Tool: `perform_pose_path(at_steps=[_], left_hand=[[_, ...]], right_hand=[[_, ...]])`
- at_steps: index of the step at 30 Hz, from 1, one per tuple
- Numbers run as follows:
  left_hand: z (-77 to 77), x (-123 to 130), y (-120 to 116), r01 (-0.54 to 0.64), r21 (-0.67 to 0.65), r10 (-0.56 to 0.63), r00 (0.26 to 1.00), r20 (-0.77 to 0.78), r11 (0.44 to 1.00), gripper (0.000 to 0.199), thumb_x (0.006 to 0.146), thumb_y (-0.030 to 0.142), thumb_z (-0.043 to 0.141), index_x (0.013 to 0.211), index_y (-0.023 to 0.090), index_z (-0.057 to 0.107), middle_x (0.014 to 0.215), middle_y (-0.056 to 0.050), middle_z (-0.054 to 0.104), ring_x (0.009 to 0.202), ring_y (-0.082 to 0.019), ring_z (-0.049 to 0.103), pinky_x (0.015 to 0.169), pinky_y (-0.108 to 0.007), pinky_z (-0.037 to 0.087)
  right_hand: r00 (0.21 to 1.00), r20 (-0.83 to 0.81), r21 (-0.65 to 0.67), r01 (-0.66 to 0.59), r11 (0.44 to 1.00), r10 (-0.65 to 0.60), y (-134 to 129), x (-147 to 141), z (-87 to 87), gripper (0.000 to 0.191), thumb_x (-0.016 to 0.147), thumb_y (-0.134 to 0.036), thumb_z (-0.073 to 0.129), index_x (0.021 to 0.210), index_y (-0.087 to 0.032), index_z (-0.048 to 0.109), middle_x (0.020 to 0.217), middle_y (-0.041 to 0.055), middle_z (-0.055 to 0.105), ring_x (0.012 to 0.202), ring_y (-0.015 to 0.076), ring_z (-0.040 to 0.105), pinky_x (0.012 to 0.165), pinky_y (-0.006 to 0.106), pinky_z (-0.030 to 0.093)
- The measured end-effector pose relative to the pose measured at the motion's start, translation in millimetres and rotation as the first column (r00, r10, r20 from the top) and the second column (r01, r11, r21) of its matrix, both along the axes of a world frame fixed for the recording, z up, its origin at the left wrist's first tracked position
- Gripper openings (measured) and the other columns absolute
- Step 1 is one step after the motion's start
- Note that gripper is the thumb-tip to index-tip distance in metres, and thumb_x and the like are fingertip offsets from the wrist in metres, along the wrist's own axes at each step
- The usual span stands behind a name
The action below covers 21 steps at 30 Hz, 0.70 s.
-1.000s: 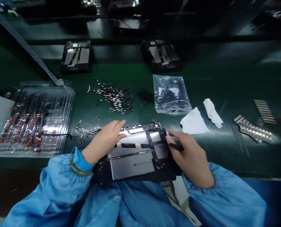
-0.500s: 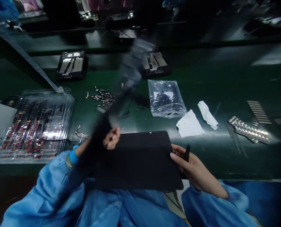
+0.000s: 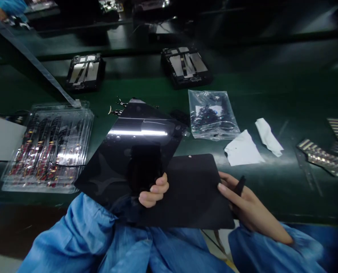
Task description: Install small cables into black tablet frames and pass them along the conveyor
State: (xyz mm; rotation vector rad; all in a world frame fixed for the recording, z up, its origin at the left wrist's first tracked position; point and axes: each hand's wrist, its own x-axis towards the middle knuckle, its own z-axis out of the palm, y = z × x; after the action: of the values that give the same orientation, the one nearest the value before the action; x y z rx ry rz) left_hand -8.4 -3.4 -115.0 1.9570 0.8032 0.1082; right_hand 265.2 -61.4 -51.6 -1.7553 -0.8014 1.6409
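Note:
My left hand (image 3: 154, 191) has its fingers wrapped over the edge of a glossy black screen panel (image 3: 120, 159), which is tilted and reflects a bright light strip. Its thumb and palm are hidden behind the panel. Partly under that panel lies a flat matte black panel (image 3: 194, 189) at the bench's near edge. The thumb and fingers of my right hand (image 3: 248, 204) close on its right edge. A slim dark tool (image 3: 239, 185) pokes up from the same hand; its kind I cannot make out.
Stacked clear trays (image 3: 47, 151) of small parts stand left. Two stacks of black device frames (image 3: 86, 72) sit at the back. A clear bag (image 3: 213, 115) of dark parts, white wipes (image 3: 242, 148) and metallic strips (image 3: 325, 155) lie rightward. Small loose parts (image 3: 117, 112) show behind the screen panel.
The glossy screen panel was blurred and almost edge-on; now its broad shiny face is turned up. My left hand has moved right and down with it. My right hand keeps its hold.

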Motion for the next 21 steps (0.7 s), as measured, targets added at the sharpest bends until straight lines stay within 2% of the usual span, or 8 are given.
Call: perform_pose_path(at_steps=[5,10,13,16,19,21], left_hand=[[-0.4,0,2,0.067,-0.252,-0.057,0.997,0.044,0.966,0.051,0.094,0.018,0.006,0.084,0.022,0.056,0.049,-0.002,0.055,0.034,-0.016,0.048,0.047,-0.039,0.040],[2.3,2,4,0.078,-0.357,-0.060,0.996,0.060,0.931,0.060,0.095,0.019,-0.002,0.087,0.022,0.057,0.050,-0.002,0.054,0.034,-0.016,0.048,0.048,-0.039,0.040],[7.6,2,3,0.058,-0.363,-0.047,0.998,0.041,0.930,0.066,0.094,0.017,-0.007,0.093,0.023,0.059,0.052,-0.002,0.055,0.034,-0.015,0.047,0.048,-0.039,0.040],[13.6,4,2,0.037,-0.331,-0.033,0.999,0.016,0.943,0.064,0.095,0.015,-0.004,0.093,0.023,0.059,0.050,-0.001,0.054,0.031,-0.014,0.045,0.048,-0.038,0.039],[19.5,7,3,0.016,-0.260,-0.017,1.000,-0.002,0.965,0.059,0.095,0.012,0.002,0.088,0.022,0.060,0.049,0.000,0.054,0.030,-0.013,0.044,0.048,-0.036,0.039],[24.8,8,7,-0.006,-0.185,0.004,1.000,-0.014,0.983,0.059,0.094,0.008,0.005,0.081,0.021,0.061,0.047,0.000,0.054,0.030,-0.012,0.043,0.049,-0.035,0.040]], right_hand=[[1.000,0.011,0.014,-0.011,1.000,0.011,1,-1,-0.4,0.065,0.062,-0.060,0.071,0.115,-0.025,0.059,0.093,0.0086,0.069,0.073,0.0236,0.067,0.057,0.031,0.055],[1.000,-0.002,-0.006,-0.006,1.000,0.006,-1,2,-2.7,0.065,0.062,-0.059,0.072,0.117,-0.026,0.058,0.093,0.0079,0.069,0.071,0.0227,0.067,0.055,0.030,0.055],[0.999,-0.018,-0.005,-0.033,0.999,0.032,-3,6,-5.6,0.064,0.065,-0.057,0.071,0.119,-0.026,0.056,0.097,0.0082,0.069,0.074,0.0229,0.067,0.058,0.030,0.056],[0.992,-0.001,0.061,-0.125,0.990,0.125,-3,9,-9.0,0.063,0.069,-0.057,0.067,0.123,-0.026,0.054,0.102,0.0102,0.069,0.083,0.0256,0.068,0.068,0.036,0.057],[0.979,0.031,0.137,-0.205,0.969,0.203,-3,12,-11.1,0.061,0.070,-0.056,0.067,0.122,-0.025,0.057,0.104,0.0111,0.069,0.090,0.0286,0.067,0.077,0.041,0.056],[0.972,0.034,0.136,-0.235,0.962,0.232,-3,14,-11.3,0.057,0.069,-0.055,0.068,0.117,-0.026,0.061,0.101,0.0107,0.070,0.089,0.0296,0.067,0.077,0.042,0.055]])
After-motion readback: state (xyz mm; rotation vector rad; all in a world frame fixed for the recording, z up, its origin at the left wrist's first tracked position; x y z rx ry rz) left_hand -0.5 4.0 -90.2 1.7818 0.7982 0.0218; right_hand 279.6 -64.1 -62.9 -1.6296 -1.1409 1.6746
